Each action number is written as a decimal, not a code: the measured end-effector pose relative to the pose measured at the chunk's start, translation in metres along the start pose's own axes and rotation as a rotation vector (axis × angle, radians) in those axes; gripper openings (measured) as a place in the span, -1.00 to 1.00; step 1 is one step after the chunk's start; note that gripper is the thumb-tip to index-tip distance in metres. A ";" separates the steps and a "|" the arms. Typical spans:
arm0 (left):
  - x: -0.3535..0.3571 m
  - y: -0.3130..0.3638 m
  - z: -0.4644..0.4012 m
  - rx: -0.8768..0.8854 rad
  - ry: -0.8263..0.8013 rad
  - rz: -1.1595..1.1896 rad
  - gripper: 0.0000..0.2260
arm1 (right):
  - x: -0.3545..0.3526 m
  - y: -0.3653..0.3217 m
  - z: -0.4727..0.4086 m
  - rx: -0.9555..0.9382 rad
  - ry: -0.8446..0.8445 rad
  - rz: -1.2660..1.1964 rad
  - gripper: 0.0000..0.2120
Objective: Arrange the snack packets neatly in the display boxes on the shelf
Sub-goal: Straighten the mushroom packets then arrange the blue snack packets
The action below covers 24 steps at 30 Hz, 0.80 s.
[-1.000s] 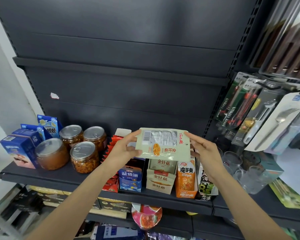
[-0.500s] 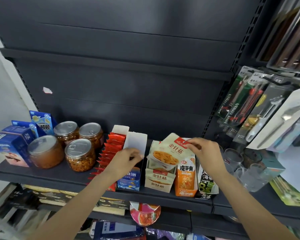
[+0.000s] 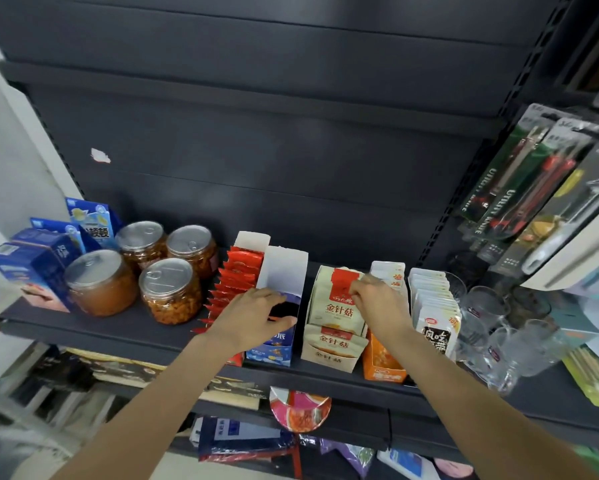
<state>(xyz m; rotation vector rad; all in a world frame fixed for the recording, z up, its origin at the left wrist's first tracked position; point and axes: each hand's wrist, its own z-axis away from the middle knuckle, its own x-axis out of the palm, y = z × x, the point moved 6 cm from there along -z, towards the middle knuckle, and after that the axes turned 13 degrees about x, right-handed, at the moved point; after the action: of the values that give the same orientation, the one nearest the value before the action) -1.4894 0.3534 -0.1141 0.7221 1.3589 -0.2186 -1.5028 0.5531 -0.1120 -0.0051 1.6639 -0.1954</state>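
金针菇 on cream packet [image 3: 337, 299] and its display box [image 3: 332, 348], UTILITY KNIFE on hanging packs [image 3: 498, 202]

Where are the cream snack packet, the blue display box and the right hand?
cream snack packet [image 3: 337, 301]: head view, on its printed front face.
blue display box [image 3: 282, 268]: head view, on its white inner back wall.
right hand [image 3: 377, 304]: head view, on the back of the hand.

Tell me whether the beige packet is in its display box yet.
In. The beige packet stands upright inside the beige display box, the right hand pinching its top edge.
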 end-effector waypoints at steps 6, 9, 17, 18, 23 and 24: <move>0.001 -0.001 0.001 -0.019 0.017 0.019 -0.55 | -0.014 -0.002 0.007 0.014 0.099 -0.084 -0.72; 0.001 0.000 0.002 -0.025 0.033 0.042 -0.59 | -0.019 0.002 0.023 0.008 -0.090 -0.371 -0.75; 0.003 -0.001 0.000 -0.043 0.023 0.053 -0.61 | -0.003 -0.013 0.049 -0.099 -0.313 -0.133 -0.74; 0.003 -0.002 -0.001 -0.043 0.017 0.050 -0.61 | -0.004 -0.014 0.048 -0.077 -0.268 -0.127 -0.77; -0.002 -0.002 -0.003 -0.024 0.057 0.080 -0.61 | -0.020 -0.006 0.047 0.018 -0.257 -0.338 -0.85; -0.004 0.000 -0.003 -0.022 0.096 0.131 -0.63 | -0.028 -0.002 0.047 0.036 -0.222 -0.391 -0.86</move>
<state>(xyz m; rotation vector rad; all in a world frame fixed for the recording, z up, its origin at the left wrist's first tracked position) -1.4926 0.3537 -0.1102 0.8086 1.3970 -0.0662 -1.4540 0.5484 -0.0878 -0.3156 1.4250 -0.5027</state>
